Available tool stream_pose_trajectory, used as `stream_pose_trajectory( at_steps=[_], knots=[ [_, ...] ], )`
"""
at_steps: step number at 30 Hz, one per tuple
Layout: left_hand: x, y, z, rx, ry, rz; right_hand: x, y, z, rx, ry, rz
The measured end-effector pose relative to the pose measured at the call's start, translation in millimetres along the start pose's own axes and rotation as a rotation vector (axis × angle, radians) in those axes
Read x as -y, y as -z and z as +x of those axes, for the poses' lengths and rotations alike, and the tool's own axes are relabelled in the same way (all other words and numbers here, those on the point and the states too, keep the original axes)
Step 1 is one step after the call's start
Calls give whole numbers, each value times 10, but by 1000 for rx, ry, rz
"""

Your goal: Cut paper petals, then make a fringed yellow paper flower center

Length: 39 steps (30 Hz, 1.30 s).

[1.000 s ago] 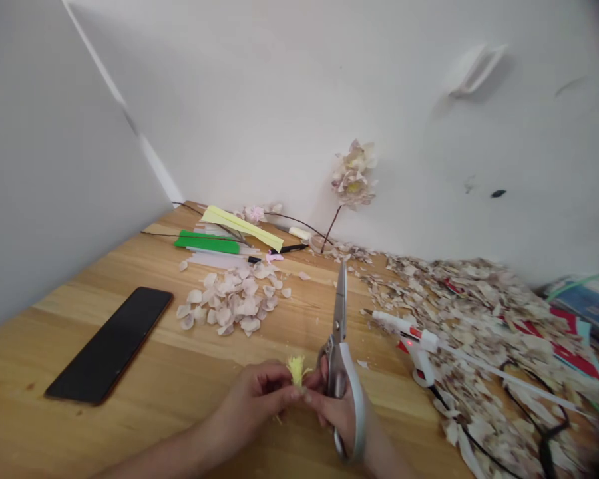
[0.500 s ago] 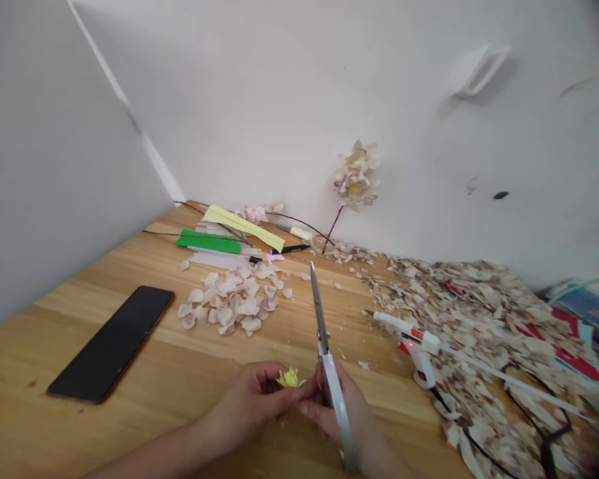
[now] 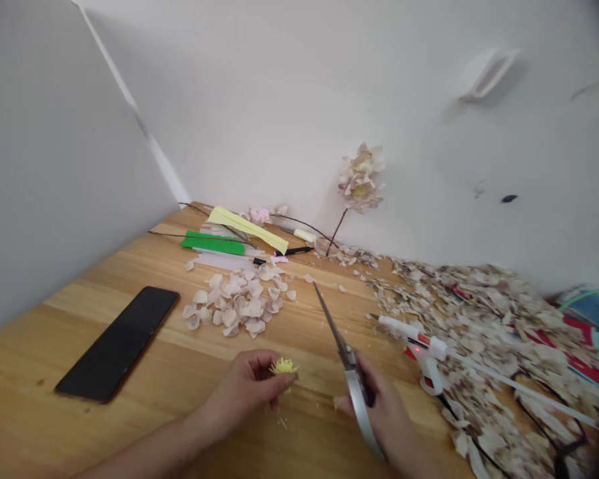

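Observation:
My left hand (image 3: pixel 252 382) pinches a small yellow fringed flower centre (image 3: pixel 284 366) between thumb and fingers, its strands spreading upward. A few tiny yellow bits hang or fall just below those fingers. In my right hand (image 3: pixel 379 402) is a pair of scissors (image 3: pixel 347 352) with pale grey handles, its blades together and pointing up and away to the left. The scissors are apart from the flower centre. Beyond both hands lies a pile of pale pinkish petals (image 3: pixel 237 303) on the wooden table (image 3: pixel 180 379).
A black phone (image 3: pixel 120 342) lies at left. On the right, a white glue gun (image 3: pixel 414 339) with a lit red light rests beside a wide heap of dried petals (image 3: pixel 479 306). Yellow paper (image 3: pixel 247 228), green paper (image 3: pixel 214 243) and a flower stem (image 3: pixel 362 179) are at the back wall.
My right hand has moved right with the scissors, away from my left hand, and the blades tilt further left. My left hand still holds the flower centre, shifted slightly left.

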State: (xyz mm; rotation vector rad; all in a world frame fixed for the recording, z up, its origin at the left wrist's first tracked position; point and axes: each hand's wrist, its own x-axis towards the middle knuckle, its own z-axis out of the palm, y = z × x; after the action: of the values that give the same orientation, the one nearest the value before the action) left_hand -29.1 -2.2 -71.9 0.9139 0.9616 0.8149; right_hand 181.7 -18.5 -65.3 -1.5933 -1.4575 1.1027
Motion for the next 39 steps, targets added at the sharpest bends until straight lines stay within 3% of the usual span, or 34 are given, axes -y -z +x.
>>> stream_pose_trajectory(
  at_steps=[1,4,7,10,13,18,25,32,39],
  knots=[
    [-9,23,6,10,-10,12,10,101,6,-22,16,-81],
    [-28,95,17,32,-39,62,19,356,28,-99,142,-608],
    [-45,161,22,26,-41,105,-43,493,47,-15,257,-813],
    [-71,201,25,22,-46,117,-159,504,56,28,384,-791],
    [-97,217,27,29,-43,146,-218,424,57,33,410,-705],
    [-135,239,21,35,-27,178,-113,323,53,74,335,-856],
    [-253,295,3,20,-60,269,-114,445,16,243,260,-983],
    [-301,294,-18,26,-63,256,-76,446,-6,375,165,-957],
    [-268,252,-11,61,-50,280,-7,349,-50,373,129,-910]
  ],
)
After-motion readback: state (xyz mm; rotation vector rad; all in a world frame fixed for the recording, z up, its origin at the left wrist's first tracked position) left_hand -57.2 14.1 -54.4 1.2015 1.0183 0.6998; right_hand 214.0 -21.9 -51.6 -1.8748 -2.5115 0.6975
